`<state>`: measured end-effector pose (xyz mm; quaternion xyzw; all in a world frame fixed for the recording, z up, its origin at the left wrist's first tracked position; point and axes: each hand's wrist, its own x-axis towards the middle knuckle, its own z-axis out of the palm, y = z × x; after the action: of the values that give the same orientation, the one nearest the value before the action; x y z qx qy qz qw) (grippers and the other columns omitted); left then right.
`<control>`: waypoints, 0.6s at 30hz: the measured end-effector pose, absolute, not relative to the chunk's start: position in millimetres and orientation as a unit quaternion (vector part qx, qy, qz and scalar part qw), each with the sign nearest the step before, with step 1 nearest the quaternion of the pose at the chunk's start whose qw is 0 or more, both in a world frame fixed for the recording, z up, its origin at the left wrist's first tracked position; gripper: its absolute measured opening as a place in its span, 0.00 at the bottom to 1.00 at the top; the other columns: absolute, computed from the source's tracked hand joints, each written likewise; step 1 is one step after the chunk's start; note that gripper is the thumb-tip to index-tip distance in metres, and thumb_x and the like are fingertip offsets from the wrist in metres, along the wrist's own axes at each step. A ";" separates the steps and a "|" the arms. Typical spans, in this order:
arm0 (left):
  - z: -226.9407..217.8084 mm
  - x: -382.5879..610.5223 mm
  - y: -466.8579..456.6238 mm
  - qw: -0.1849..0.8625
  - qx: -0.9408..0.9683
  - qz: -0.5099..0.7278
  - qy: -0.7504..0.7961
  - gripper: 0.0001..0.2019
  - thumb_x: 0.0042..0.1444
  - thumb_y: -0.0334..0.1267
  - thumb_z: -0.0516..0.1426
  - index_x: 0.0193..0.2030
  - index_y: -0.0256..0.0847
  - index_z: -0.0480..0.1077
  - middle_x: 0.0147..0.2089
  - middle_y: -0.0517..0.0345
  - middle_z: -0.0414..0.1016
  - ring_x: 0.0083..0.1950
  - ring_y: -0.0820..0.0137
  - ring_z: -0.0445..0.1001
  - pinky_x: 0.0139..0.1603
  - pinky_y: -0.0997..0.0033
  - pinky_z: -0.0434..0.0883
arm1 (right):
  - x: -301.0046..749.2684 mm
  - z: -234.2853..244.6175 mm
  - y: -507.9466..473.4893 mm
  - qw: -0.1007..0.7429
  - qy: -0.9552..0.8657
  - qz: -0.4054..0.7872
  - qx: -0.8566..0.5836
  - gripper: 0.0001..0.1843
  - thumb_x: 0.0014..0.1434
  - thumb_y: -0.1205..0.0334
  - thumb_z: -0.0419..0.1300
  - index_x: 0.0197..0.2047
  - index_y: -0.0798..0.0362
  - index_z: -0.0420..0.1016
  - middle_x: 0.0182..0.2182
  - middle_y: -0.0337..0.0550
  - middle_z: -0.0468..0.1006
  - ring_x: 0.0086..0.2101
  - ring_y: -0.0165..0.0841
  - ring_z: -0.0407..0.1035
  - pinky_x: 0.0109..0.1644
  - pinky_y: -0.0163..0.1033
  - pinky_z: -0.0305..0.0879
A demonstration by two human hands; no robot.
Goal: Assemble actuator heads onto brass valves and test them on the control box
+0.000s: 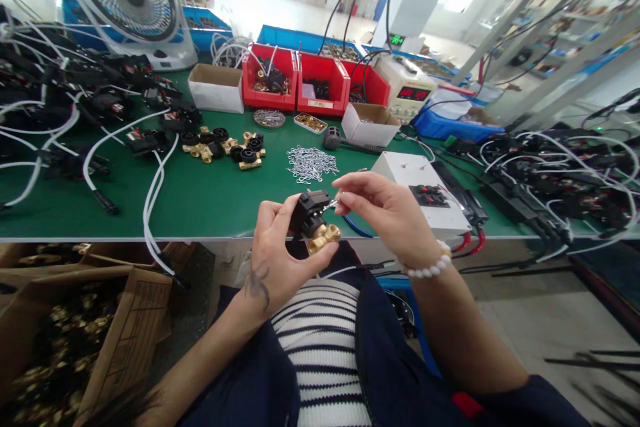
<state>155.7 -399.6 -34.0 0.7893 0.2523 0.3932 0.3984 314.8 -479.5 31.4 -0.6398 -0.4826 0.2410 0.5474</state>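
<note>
Holding the valve (314,221) at frame centre, my left hand (277,255) is clamped around its brass base; my right hand (385,208) pinches a clip (332,202) against its black top. I'd keep the valve steady and feed the clip straight.

A round white plastic fan (131,0) stands at the far edge of the green table mat (200,200). Three red plastic bins (314,83) sit beyond a loose pile of silver wire clips (311,164).
</note>
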 end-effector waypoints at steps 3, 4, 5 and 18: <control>-21.3 149.5 -406.0 0.349 0.813 0.403 0.234 0.34 0.50 0.46 0.66 0.63 0.43 0.64 0.45 0.55 0.63 0.47 0.64 0.69 0.46 0.60 0.78 | 298.9 44.7 -492.5 0.527 -0.501 0.195 -0.658 0.01 0.60 0.63 0.65 0.37 0.49 0.79 0.32 0.38 0.80 0.32 0.32 0.74 0.41 0.41 0.74; -18.2 148.1 -407.2 0.335 0.819 0.406 0.228 0.34 0.50 0.46 0.66 0.63 0.43 0.64 0.45 0.54 0.63 0.47 0.64 0.69 0.46 0.60 0.78 | 295.6 47.4 -494.7 0.514 -0.517 0.167 -0.664 0.01 0.60 0.64 0.65 0.36 0.48 0.79 0.33 0.38 0.80 0.34 0.33 0.74 0.42 0.42 0.74; -15.8 146.9 -408.0 0.324 0.823 0.411 0.222 0.34 0.50 0.46 0.66 0.63 0.42 0.63 0.45 0.54 0.63 0.47 0.64 0.69 0.47 0.60 0.77 | 293.1 49.6 -496.1 0.500 -0.535 0.136 -0.667 0.03 0.60 0.65 0.64 0.35 0.48 0.79 0.33 0.39 0.81 0.35 0.34 0.74 0.44 0.43 0.73; -5.4 142.5 -409.0 0.279 0.845 0.410 0.202 0.34 0.49 0.46 0.67 0.62 0.39 0.65 0.45 0.53 0.64 0.46 0.63 0.69 0.47 0.62 0.76 | 287.9 65.9 -494.6 0.395 -0.632 0.054 -0.665 0.08 0.63 0.65 0.61 0.33 0.44 0.80 0.32 0.39 0.80 0.35 0.35 0.73 0.42 0.41 0.72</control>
<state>142.5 -409.0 -5.4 0.8446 0.2018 0.4102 0.2788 287.9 -494.6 65.9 -0.6649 -0.6318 0.0542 0.3947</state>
